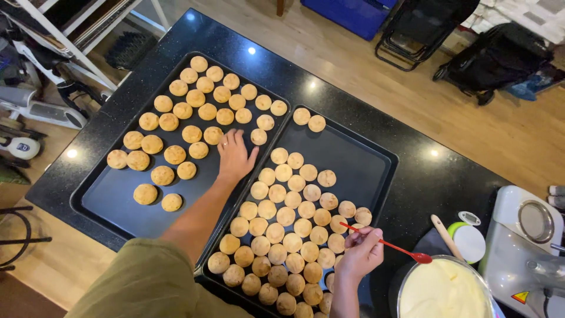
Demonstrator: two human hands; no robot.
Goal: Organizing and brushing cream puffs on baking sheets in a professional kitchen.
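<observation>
Nearest, right hand [360,253] pinching a red spoon [395,248], bowl end over a metal bowl of pale cream [442,290]; below it, near tray [359,159] crowded with round puffs [286,216]; farther off, left hand [234,155] flat, fingers spread, on far tray [118,197] beside more puffs [213,135]

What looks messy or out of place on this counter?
Nothing is spilled or broken. The puffs sit in loose rows on both trays. The left hand rests on the left tray; the right hand holds a red spoon near the cream bowl.
</observation>
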